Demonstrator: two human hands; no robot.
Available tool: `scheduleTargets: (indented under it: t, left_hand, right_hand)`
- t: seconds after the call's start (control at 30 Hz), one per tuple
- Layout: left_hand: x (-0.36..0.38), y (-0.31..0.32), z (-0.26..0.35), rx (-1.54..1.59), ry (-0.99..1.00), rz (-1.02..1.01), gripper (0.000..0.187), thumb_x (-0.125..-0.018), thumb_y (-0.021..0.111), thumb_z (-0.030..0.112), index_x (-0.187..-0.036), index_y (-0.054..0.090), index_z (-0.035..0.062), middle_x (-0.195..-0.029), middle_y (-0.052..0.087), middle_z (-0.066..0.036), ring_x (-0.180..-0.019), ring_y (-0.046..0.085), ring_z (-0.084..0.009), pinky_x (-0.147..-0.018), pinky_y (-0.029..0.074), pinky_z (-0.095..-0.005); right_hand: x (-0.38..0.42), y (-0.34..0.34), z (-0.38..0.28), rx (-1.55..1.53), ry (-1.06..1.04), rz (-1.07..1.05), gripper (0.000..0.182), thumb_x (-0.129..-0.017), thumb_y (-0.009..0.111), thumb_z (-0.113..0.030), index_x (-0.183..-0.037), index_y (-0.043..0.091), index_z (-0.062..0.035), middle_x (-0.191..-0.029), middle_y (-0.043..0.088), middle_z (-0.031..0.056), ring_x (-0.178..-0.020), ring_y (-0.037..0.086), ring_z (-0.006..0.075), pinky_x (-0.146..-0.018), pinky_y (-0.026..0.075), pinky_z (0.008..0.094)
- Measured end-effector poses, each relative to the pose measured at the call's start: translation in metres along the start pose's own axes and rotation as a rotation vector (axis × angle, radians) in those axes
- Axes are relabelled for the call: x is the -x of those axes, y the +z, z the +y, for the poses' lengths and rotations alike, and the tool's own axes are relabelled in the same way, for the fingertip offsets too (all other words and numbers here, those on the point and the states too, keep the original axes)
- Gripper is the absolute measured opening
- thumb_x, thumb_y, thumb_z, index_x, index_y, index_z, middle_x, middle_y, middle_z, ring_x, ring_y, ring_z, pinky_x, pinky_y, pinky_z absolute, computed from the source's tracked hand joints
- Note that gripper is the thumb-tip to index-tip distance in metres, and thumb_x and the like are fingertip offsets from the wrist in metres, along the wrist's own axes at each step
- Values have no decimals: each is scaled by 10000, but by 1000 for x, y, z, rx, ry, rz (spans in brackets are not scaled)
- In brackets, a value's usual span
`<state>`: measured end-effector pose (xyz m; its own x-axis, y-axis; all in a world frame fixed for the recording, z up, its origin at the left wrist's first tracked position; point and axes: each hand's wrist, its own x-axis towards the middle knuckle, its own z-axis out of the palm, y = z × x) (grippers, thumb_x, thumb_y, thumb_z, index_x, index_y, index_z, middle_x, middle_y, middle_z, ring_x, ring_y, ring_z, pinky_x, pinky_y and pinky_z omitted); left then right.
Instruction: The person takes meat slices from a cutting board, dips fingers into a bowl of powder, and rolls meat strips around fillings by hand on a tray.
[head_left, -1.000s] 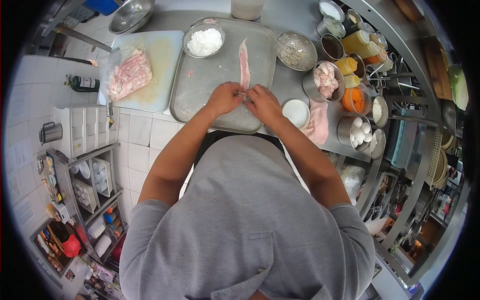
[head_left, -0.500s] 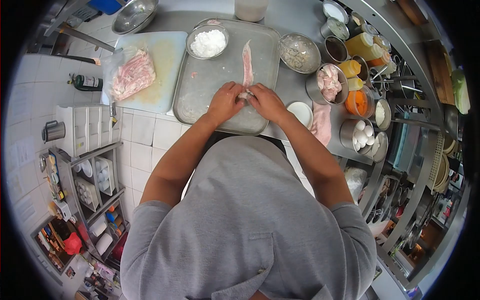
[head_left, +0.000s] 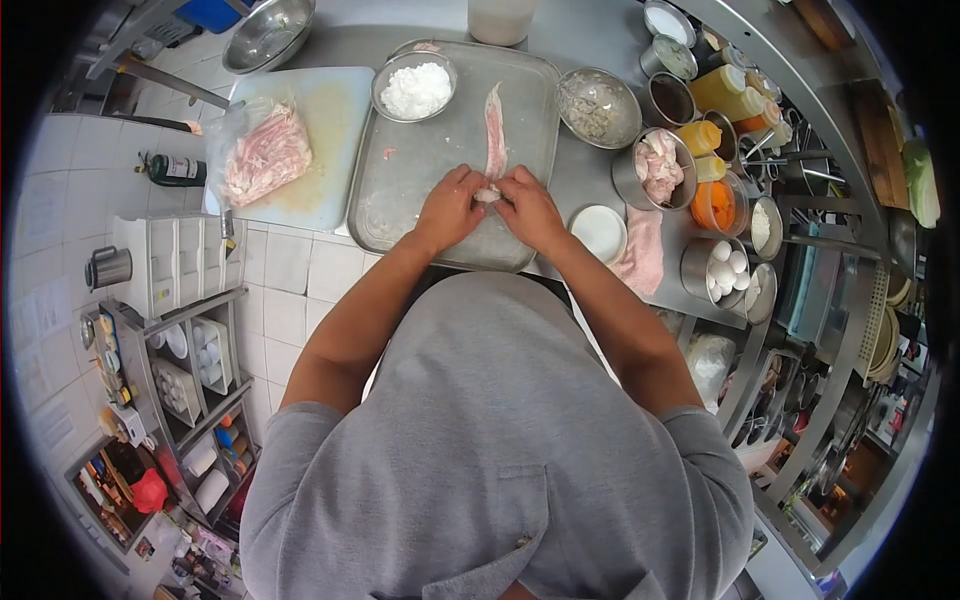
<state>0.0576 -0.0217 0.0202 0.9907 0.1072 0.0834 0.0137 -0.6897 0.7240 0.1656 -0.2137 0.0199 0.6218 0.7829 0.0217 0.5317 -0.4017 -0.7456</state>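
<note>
A long strip of pink and white meat [head_left: 495, 130] lies lengthwise on the metal tray [head_left: 400, 185]. At its near end is a small pale lump [head_left: 487, 195], pinched between the fingertips of my left hand [head_left: 452, 208] and my right hand [head_left: 530, 208]. Both hands rest low over the tray, their fingers bent and nearly meeting. A bowl of white powder [head_left: 416, 90] stands on the tray's upper left. Right of the tray is a metal bowl with a greyish mixture [head_left: 598, 106].
On the left, a white cutting board [head_left: 335, 130] holds a bag of sliced meat [head_left: 268, 155]. To the right are a pot of meat pieces [head_left: 660, 168], a white round dish [head_left: 599, 234], a pink cloth [head_left: 642, 250], a pot of eggs [head_left: 722, 270] and sauce bottles [head_left: 725, 92].
The fingers have shifted slightly around the strip's near end, and more of the pale lump shows between them. The strip's far part looks unmoved.
</note>
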Motion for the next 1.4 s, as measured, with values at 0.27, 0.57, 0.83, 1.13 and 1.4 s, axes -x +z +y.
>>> scheduleTargets:
  t: [0.27,0.57,0.83,1.13,1.4]
  left_hand:
    - [-11,-4,-6,18,-66,-121,357,-892,793,128,-1225,744,12,-1153,728,-198,-1098,715,-419,-967,580,-510]
    - [-39,-13,-12,189,-348,-231,349,-913,784,178,-1214,747,6,-1063,802,-208,-942,780,-363,-877,601,-460]
    - [-34,-13,-15,223,-310,-178,367,-919,782,188,-1238,696,30,-1036,780,-190,-950,760,-338,-882,592,-450]
    - [-19,-15,-4,27,-193,-133,329,-858,820,139,-1169,743,67,-1143,716,-163,-1088,723,-399,-947,584,-498]
    - [-10,-5,-19,30,-121,-35,340,-862,821,173,-1187,754,100,-1174,724,-154,-1119,732,-398,-959,598,-508]
  right_hand:
    - [0,3,-2,-60,138,-20,367,-994,736,-102,-1354,745,-29,-1199,747,211,-1103,750,425,-968,589,523]
    - [3,10,-14,-22,138,55,477,-989,742,-143,-1447,635,-63,-1205,768,225,-1103,762,444,-955,598,544]
    - [-4,11,-9,-34,140,81,447,-982,759,-179,-1414,725,-73,-1220,785,215,-1084,773,428,-944,605,532]
    - [-19,0,-8,-152,354,-23,297,-1002,792,-208,-1217,746,-8,-1077,800,258,-1056,778,457,-916,597,540]
    - [-99,-32,-24,164,116,-136,303,-940,765,-224,-1144,824,-7,-1174,794,271,-1143,757,454,-986,597,535]
